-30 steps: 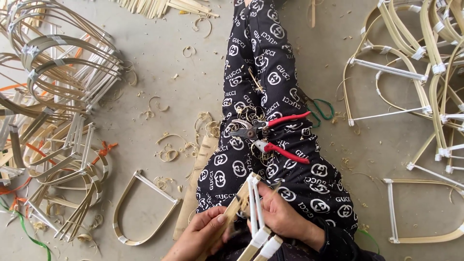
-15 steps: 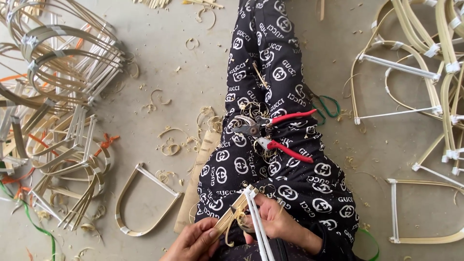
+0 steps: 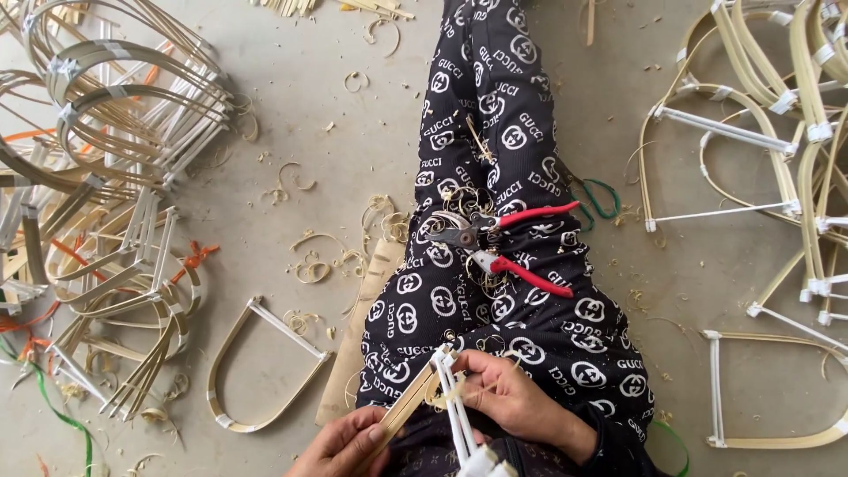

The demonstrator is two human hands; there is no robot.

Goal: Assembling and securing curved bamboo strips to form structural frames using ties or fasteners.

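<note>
Holding a bamboo strip (image 3: 408, 405) between thumb and fingers, the left hand (image 3: 346, 443) sits at the bottom edge of the head view, just left of the lap. Strip runs diagonally up and right from that pinch to meet the top of a white-wrapped bundle of thin rods (image 3: 459, 411). Bundle stands roughly upright between the two hands, its lower end wrapped in white at the bottom edge of the frame.

Right hand (image 3: 505, 396) lies just right of the bundle, fingers curled toward it, fingertips touching the rods near their upper end; a pale shaving curl sits under the fingers (whether it is gripped or only resting there, cannot tell).

Both hands work over the person's lap, on the patterned black trouser leg (image 3: 495, 177) stretched out along the concrete floor (image 3: 336, 168).

Red-handled pliers (image 3: 503, 243) rest on the thigh, handles spread apart, well clear of both hands, further up the leg.

Floor surroundings:
- U-shaped bamboo frame (image 3: 265, 362) with a white cross-bar, lying flat just left of the leg, near the left hand.
- Flat tan slat (image 3: 358, 340) between that frame and the leg.
- Heap of bent bamboo hoops (image 3: 106, 159) toward the left edge, with orange and green ties.
- More taped frames (image 3: 760, 141) piled at the right edge.
- Wood shavings (image 3: 314, 261) scattered left of the knee.
</note>
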